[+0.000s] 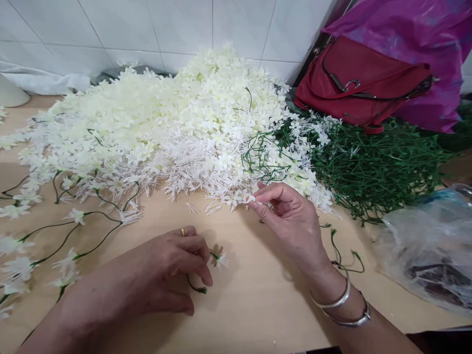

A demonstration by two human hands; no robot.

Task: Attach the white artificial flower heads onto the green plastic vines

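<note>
My left hand (177,275) rests low over the table, its fingers bent and the thumb apart from them. From beneath its fingers stick out the ends of a green artificial flower stem (199,290), one tipped with white stamens (221,261); whether the fingers touch the stem is hidden. At the front edge of the pile, my right hand (291,216) pinches a small white artificial flower (250,199) between thumb and index finger. Behind both hands spreads a large heap of cream-white artificial blossoms (206,103), with loose white stamens (191,167) along its front.
Green plastic stems (376,162) lie heaped at right under a red handbag (361,83) and a purple bag (413,29). A clear plastic bag (427,241) sits nearer on the right. Assembled flower sprigs (59,236) lie at left. A tiled wall (184,24) stands behind.
</note>
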